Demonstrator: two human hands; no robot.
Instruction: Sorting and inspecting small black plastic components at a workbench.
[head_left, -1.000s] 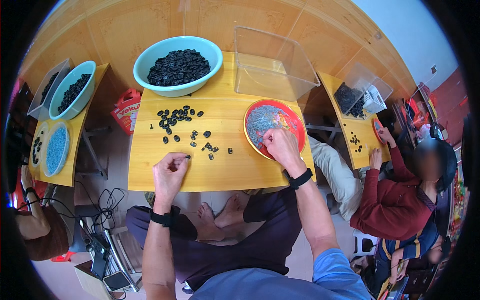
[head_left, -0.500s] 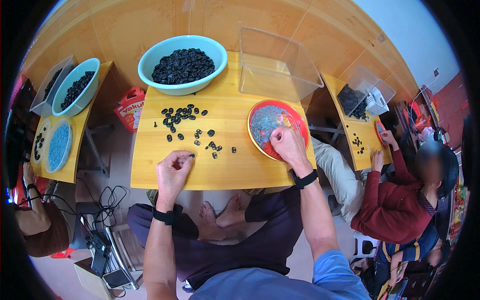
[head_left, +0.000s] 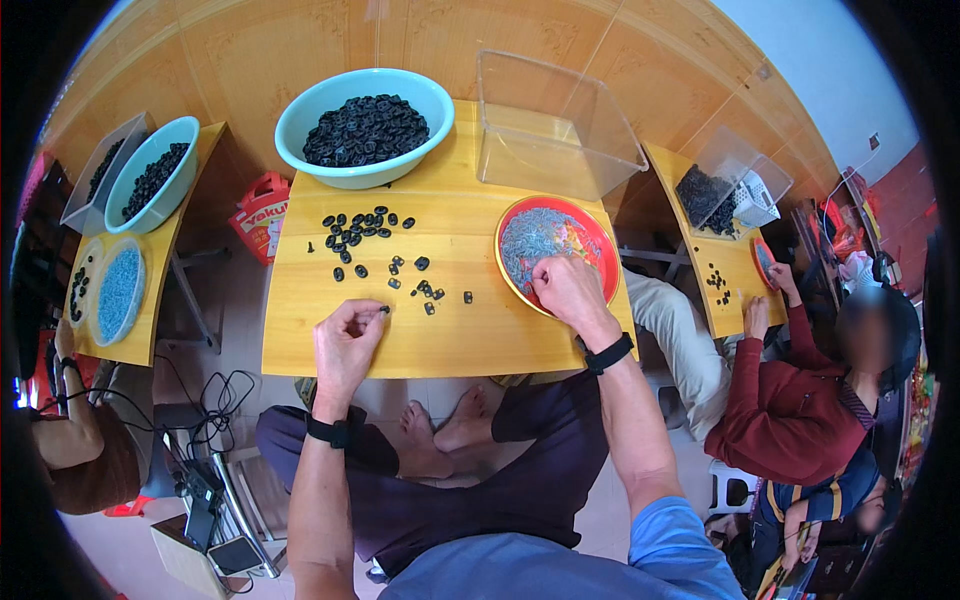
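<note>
My left hand [head_left: 345, 345] rests on the yellow table [head_left: 450, 340], left of the red plate [head_left: 556, 250], thumb and forefinger pinched on one small black piece [head_left: 384, 310]. More loose black pieces [head_left: 372, 240] lie scattered beyond it, left of the plate. My right hand [head_left: 570, 292] curls over the plate's near rim, fingertips dipping into the small grey bits [head_left: 535, 235]; whether it grips any, I cannot tell. Since a moment ago, my left hand has lifted its piece slightly.

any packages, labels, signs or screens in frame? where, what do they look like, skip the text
Red package: on the floor between the two yellow tables, left of the middle one; flat bag shape, red with pale lettering.
Small device with a screen: on the floor at lower left, by the black cables; flat, dark, screen unlit.
No signs visible.
</note>
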